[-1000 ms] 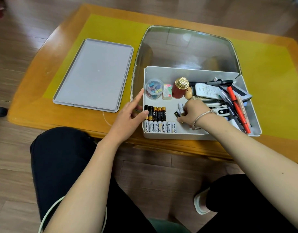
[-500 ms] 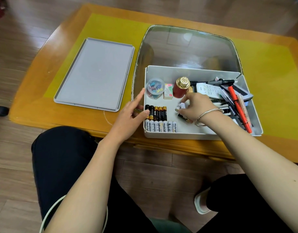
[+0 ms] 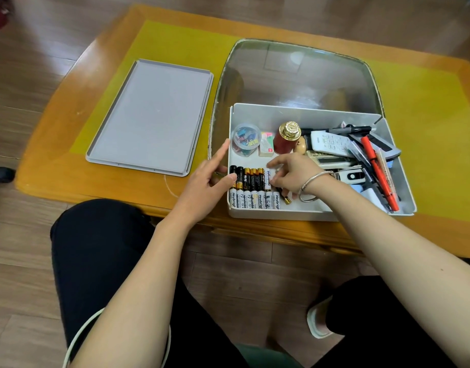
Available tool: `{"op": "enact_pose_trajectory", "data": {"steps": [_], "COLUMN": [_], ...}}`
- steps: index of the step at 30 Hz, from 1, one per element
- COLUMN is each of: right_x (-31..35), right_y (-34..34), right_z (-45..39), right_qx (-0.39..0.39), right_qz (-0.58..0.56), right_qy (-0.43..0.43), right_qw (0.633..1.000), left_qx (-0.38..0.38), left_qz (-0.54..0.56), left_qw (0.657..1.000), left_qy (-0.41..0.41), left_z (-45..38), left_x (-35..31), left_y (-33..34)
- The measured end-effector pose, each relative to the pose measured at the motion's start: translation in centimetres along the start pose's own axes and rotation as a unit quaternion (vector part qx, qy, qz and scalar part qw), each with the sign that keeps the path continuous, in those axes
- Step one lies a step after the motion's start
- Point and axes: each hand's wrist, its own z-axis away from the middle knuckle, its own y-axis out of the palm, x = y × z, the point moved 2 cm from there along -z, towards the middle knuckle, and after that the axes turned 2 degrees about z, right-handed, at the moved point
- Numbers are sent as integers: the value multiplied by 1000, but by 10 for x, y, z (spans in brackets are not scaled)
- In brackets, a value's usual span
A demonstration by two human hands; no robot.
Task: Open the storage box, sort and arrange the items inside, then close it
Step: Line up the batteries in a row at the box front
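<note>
Your storage box [image 3: 303,112] sits open on the bench [image 3: 117,197], at its near edge and right of centre, and its grey lid [image 3: 151,115] lies flat on the bench to the left, apart from the box. Your left hand [image 3: 210,179] rests at the box's left wall with fingers nearly straight and spread, the thumb touching the end of the upper row of black-and-gold batteries [image 3: 248,177]. Your right hand [image 3: 292,172] reaches into the box and pinches a white battery [image 3: 267,176] between fingertips, setting it against the right end of that upper row. A lower row of white batteries [image 3: 255,200] lies along the front wall. Behind them stand a clear tub of binder clips [image 3: 246,139] and a red bottle with a gold cap [image 3: 287,138]. Remotes and pens [image 3: 361,158] lie heaped in the right part of the box.
</note>
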Motion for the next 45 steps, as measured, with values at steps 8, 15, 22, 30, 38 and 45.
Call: {"op": "enact_pose_trajectory", "data": {"steps": [8, 15, 22, 30, 38, 45], "right_x": [-5, -11, -19, -19, -12, -10], "right_y": [0, -6, -7, -3, 0, -1], "right_z": [13, 16, 22, 6, 3, 16], "right_qx": [64, -20, 6, -108, -69, -70], "right_qz": [33, 77, 191, 172, 185, 68], "right_qy": [26, 17, 30, -42, -47, -43], "right_qw": [997, 997, 981, 978, 979, 994], "left_qx": [-2, 1, 0, -1, 1, 5], "left_qz": [-3, 3, 8, 6, 6, 8], "left_qw": [1000, 1000, 1000, 1000, 1000, 1000], "left_qy": [0, 0, -6, -6, -2, -3], "left_z": [0, 1, 0, 0, 0, 1], "left_x": [0, -1, 1, 0, -1, -3], "left_y": [1, 1, 1, 1, 0, 0]}}
